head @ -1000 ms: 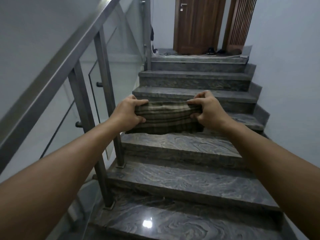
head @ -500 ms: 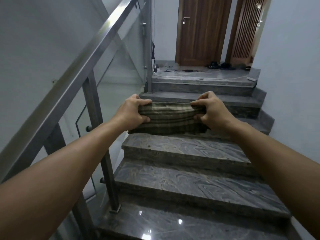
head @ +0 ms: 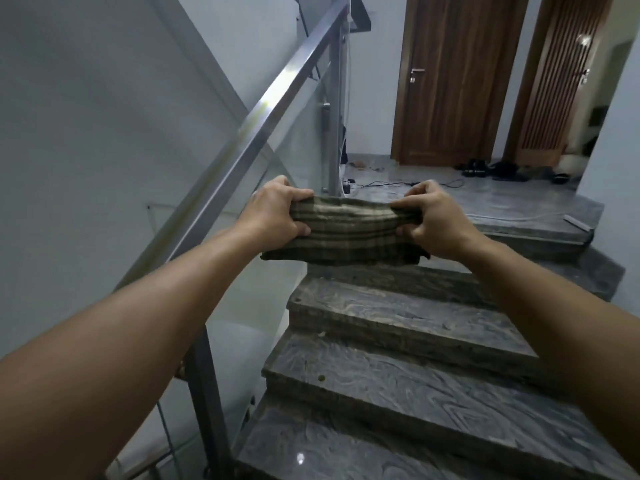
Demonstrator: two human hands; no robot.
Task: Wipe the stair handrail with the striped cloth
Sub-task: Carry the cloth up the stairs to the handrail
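Note:
The striped cloth (head: 349, 233), olive with pale lines, is folded and stretched flat between both hands in front of me. My left hand (head: 277, 211) grips its left end and my right hand (head: 434, 220) grips its right end. The metal stair handrail (head: 263, 114) slopes up from lower left to the top post, just left of my left hand. The cloth is in the air, apart from the rail.
Grey marble steps (head: 398, 341) rise to a landing (head: 485, 199) with cables and shoes on it. A glass panel (head: 298, 168) and steel posts (head: 334, 133) stand under the rail. Two wooden doors (head: 460, 81) stand behind the landing; a white wall is on the right.
I have climbed higher, so the landing and doors are nearer. Both hands still hold the cloth stretched, now a bit higher and closer to the rail's top post.

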